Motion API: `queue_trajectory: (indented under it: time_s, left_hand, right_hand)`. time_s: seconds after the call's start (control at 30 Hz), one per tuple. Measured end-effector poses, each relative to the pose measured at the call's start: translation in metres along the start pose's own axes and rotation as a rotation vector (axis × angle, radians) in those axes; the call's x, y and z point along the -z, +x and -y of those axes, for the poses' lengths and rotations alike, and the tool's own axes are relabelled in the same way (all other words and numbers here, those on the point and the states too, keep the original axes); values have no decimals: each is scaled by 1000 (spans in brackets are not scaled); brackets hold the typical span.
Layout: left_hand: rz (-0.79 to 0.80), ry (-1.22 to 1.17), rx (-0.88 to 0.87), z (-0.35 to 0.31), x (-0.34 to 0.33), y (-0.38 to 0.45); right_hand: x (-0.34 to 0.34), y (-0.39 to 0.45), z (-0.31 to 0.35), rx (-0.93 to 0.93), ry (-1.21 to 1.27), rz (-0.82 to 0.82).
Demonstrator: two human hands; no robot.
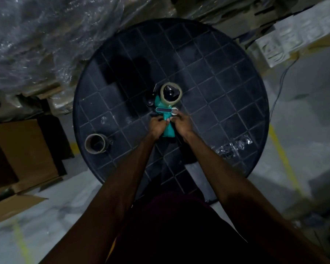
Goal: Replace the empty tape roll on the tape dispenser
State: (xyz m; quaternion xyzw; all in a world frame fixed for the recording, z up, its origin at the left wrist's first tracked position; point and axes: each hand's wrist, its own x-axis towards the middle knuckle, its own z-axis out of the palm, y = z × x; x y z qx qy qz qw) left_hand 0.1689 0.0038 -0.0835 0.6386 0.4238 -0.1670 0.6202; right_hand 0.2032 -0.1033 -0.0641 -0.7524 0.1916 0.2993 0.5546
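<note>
Your left hand (157,126) and right hand (183,123) are both gripping the teal tape dispenser (167,119) handle. A tape roll (171,92) is sitting on it beyond your hands. A cardboard core (96,143) is lying on the counter (227,92), well left of them.

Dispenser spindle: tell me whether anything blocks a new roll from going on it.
Yes. A roll already sits around the dispenser hub. The other roll lies apart at the table edge, on the left. Both the left hand and right hand grip the handle.
</note>
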Motion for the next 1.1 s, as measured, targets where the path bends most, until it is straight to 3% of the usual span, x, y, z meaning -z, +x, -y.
queue_trajectory:
  time_s: [0.53,0.8,1.1]
  left_hand:
    - [23,315,-136,15,8,-76]
    - [-10,568,-176,34,34,-106]
    - [-10,689,-305,70,43,-141]
  right_hand:
    - [15,-46,-32,21,-120,100]
    - [22,-56,-69,49,-284,31]
    - [40,-128,-66,281,-557,34]
